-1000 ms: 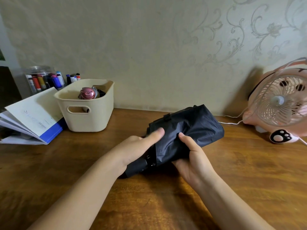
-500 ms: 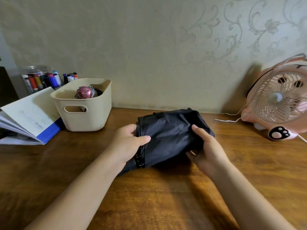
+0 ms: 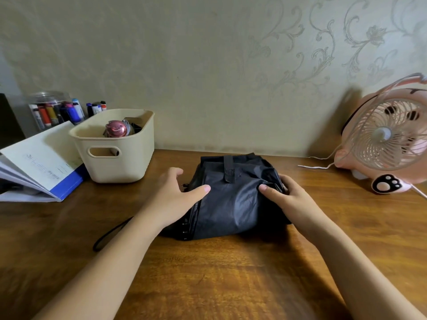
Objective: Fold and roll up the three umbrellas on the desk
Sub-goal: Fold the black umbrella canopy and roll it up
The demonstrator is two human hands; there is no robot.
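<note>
Two hands' grips flank the black umbrella (image 3: 231,199) between them.

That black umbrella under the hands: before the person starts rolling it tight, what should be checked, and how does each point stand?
1. Umbrella lying on the desk: ok.
2. Closing strap free and on top of the fabric: ok.
3. Left hand pressing the side with the rib tips: ok.
4. Right hand gripping the bunched fabric on the other side: ok.
5. Fabric pleats laid flat: not ok, it looks loose and rumpled.
6. Wrist loop clear of the bundle: ok.
</note>
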